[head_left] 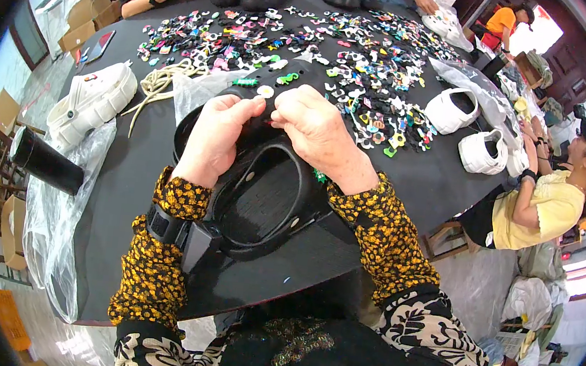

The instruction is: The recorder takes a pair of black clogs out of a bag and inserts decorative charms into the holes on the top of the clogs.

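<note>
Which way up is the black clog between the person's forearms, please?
Upright: the black clog shows its foot opening facing up, with the insole visible.

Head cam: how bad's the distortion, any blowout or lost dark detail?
Head view: strong fisheye, the black table's near edge bows and the rim goes black; head view: bright opening at upper right washes to white; head view: clear plastic sheet at left shows pale glare; head view: black clog separates poorly from the dark tabletop.

lower sleeves [388,238]: black-and-yellow floral | left wristband [164,226]: black (boxy grey block [198,246] beside it) | top [251,359]: black | upper sleeves [434,331]: cream leaf print | chest motif [304,343]: glittery
</note>
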### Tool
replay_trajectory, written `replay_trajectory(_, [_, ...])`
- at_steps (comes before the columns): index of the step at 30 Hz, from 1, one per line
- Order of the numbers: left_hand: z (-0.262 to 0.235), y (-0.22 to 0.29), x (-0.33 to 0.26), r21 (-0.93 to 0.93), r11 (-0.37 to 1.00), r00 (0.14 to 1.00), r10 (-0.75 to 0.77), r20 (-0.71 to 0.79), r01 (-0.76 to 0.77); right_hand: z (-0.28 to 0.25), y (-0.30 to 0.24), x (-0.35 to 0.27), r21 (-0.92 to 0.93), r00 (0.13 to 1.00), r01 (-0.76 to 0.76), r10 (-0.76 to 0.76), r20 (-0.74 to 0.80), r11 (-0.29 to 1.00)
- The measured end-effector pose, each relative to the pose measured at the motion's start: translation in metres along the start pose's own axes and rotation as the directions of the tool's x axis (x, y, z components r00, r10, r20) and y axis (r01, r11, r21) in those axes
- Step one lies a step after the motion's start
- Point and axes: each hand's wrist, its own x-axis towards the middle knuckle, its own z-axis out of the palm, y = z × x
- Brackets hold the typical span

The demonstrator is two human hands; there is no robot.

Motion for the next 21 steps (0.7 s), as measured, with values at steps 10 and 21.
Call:
replay_trajectory(10, [-0.001, -0.013, 0.004, 0.193, 0.974, 0.993, 0.117, 0.007, -0.116, 0.002, -0.004, 0.003, -0.020, 1.000, 0.005, -0.005, 0.030, 1.000])
replay_trajectory(21, [0.008, 0.005, -0.010, -0.100, 0.987, 0.990, 0.116, -0.081, -0.124, -0.002, -0.020, 0.012, -0.185, 0.971, 0.214, -0.230, -0.067, 0.959])
